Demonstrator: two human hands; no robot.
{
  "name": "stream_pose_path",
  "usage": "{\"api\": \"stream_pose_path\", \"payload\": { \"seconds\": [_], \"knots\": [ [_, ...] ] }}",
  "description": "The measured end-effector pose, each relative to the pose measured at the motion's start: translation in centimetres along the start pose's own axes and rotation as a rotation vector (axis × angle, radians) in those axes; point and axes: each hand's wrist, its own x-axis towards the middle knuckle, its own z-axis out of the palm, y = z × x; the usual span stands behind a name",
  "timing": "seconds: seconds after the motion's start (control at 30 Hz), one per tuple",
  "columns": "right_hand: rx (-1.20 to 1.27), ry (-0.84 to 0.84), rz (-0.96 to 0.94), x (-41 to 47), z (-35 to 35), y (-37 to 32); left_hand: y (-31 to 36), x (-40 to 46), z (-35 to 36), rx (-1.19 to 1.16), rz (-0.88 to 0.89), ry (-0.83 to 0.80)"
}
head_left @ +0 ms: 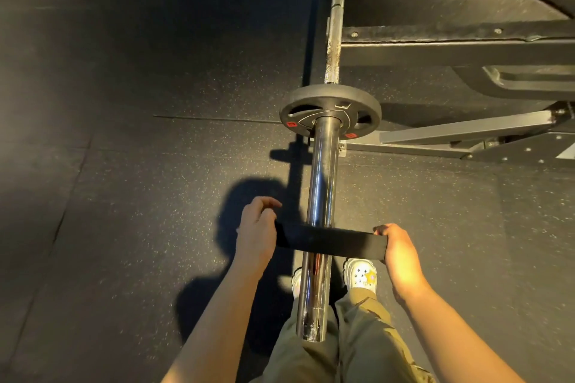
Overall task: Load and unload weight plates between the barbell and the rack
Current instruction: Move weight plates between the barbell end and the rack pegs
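Both hands hold a black plate edge-on across the barbell sleeve end.

Head view: left hand [256, 232] grips the plate's left rim, fingers partly loose; right hand [396, 247] is clamped on the right rim. The black plate [323, 239] crosses the chrome barbell sleeve [320, 190] near its free end. A smaller black plate with red tags [330, 113] sits further up the sleeve at the collar. Rack frame [451, 134] stands right of the bar on the rubber floor [124, 165]. White shoes [361, 275] show below.

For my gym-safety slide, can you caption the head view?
Both hands, left and right, hold a black plate edge-on on the barbell sleeve, behind a loaded plate.
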Motion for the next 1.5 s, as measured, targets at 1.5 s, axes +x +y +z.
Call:
{"api": "stream_pose_path", "payload": {
  "seconds": [1.5],
  "knots": [
    [-0.422,-0.063,-0.627,-7.1,1.3,-2.1,-3.0,-4.2,0.2,-0.098,0.312,-0.034]
  ]
}}
